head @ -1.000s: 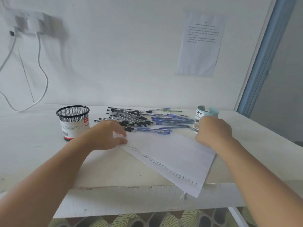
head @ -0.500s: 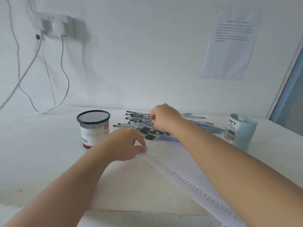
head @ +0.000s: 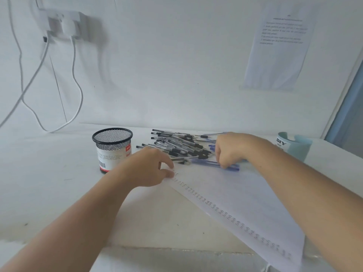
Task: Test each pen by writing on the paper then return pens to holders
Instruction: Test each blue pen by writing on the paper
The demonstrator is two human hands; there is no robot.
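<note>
A white paper [head: 235, 197] lies slanted on the table, with a row of small pen marks along its left edge. My left hand [head: 151, 167] pinches its far left corner with thumb and curled fingers. Behind the paper lies a pile of several black pens [head: 176, 146], with blue pens [head: 204, 162] at its right and near side. My right hand [head: 229, 150] is over the blue pens, its fingers curled down round one of them. A black mesh holder [head: 112, 138] stands left of the pile. A light blue holder [head: 294, 148] stands at the far right.
A wall socket with plugged chargers [head: 64, 24] and hanging white cables is at the upper left. A printed sheet [head: 280, 46] is stuck on the wall. The table's front edge [head: 176, 250] runs below the paper, whose near corner overhangs it. A blue door frame [head: 349, 114] is at the right.
My right hand went from the blue holder to the black pens, then came right and nearer onto the blue pens. My left hand stayed on the paper's corner.
</note>
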